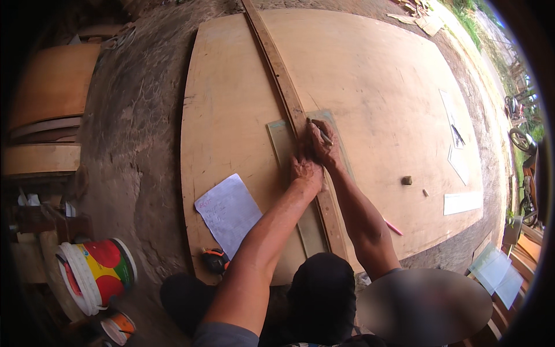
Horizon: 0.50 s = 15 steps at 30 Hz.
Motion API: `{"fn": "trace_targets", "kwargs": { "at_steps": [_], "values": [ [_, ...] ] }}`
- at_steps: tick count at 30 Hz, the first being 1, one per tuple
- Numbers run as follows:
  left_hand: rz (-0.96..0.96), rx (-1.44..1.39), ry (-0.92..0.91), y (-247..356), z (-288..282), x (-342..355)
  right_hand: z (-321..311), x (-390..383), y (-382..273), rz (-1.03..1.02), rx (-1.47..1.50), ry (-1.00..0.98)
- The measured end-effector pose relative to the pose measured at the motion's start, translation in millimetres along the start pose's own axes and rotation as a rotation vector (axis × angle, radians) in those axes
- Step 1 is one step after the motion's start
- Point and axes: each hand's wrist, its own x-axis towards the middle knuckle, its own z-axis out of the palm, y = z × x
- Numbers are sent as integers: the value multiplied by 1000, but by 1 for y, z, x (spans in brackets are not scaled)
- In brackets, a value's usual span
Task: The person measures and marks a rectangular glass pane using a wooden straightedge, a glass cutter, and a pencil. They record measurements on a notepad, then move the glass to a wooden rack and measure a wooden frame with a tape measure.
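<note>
A long wooden strip (273, 55) runs lengthwise over a pane of glass (313, 240) with greenish edges, on a large plywood sheet. My left hand (306, 173) presses down on the strip, fingers spread over it. Just beyond it, my right hand (325, 144) grips a slim pen-shaped tool (327, 139) close against the strip's right edge, near the far end of the glass. The tool's tip is small, and its exact kind is unclear. My forearms cross the near part of the sheet.
On the plywood (393, 104) lie a paper with handwriting (231, 209), a tape measure (215, 261), a pink pencil (393, 226), a small block (407, 180) and white pieces (462, 203) at right. A colourful bucket (104, 272) stands left; glass pieces (497, 272) lean at lower right.
</note>
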Motion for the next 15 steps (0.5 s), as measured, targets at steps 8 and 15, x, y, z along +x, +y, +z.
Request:
{"fn": "trace_targets", "kwargs": {
  "at_steps": [8,15],
  "values": [
    [16,9,-63,0,2,2,9,8,-1,-114,-79,70],
    [24,-46,7,-2,9,2,7,11,-1,-18,-23,-20]
  ]
}}
